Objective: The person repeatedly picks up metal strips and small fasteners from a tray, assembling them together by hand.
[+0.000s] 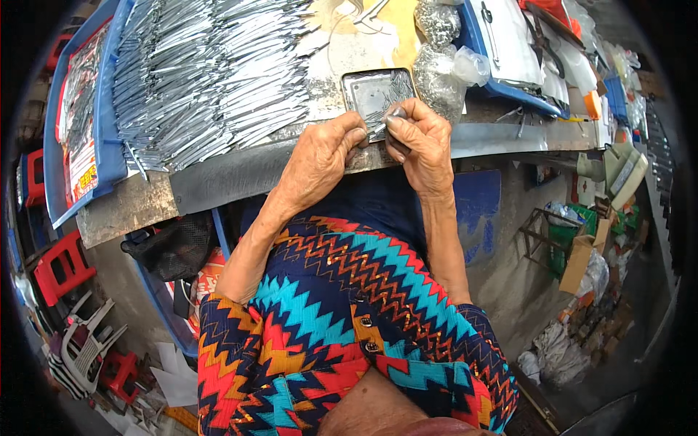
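Both hands are close together at the table's near edge, in front of a small dark-rimmed tray (351, 94) holding many thin metal pins (398, 89). The fingers of my left hand (320, 154) are pinched by the tray's near left corner; what they grip is hidden. Beside the near right corner, my right hand (425, 145) is closed with thumb against forefinger, and a dark grey patch shows at a fingertip. Whatever it pinches is too small to make out. Slim silvery pieces show between the two hands. Left of them spreads a broad heap of thin metal strips (211, 73).
Blue trays stand at the left (109, 138) and right (502, 89) of the table. Clear plastic bags of small parts (436, 73) lie right of the small tray. A metal sheet edges the table front (233, 171). Red stools (64, 267) stand on the left floor.
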### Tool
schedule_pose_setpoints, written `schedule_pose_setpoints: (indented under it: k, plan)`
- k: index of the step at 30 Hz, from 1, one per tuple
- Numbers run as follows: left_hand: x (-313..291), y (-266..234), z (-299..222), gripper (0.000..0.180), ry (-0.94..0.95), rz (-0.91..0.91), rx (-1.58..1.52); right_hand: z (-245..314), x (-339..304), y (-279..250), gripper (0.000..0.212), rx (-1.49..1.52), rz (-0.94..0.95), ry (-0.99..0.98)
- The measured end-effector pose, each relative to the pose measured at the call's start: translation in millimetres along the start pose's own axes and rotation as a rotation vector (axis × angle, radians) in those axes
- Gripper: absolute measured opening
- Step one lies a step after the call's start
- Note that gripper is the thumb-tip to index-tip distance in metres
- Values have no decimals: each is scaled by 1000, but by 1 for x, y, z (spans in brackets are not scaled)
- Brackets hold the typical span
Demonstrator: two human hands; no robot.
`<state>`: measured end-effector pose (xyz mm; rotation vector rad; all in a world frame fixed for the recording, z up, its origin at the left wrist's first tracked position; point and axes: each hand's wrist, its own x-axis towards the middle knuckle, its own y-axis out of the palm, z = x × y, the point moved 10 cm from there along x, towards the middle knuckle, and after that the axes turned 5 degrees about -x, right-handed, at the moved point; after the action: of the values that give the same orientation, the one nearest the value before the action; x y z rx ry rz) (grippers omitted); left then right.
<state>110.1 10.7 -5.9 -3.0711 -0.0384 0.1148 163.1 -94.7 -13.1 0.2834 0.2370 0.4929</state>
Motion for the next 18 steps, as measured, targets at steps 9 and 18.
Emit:
schedule_pose_setpoints:
  k: [9, 18]
  plan:
    - [-8, -4, -9, 8, 136, -41, 247, -2, -7, 4, 13, -179, 30, 33]
    - [-6, -42, -27, 6, 269, -218, 370, 22, 13, -11, 14, -636, -57, -141]
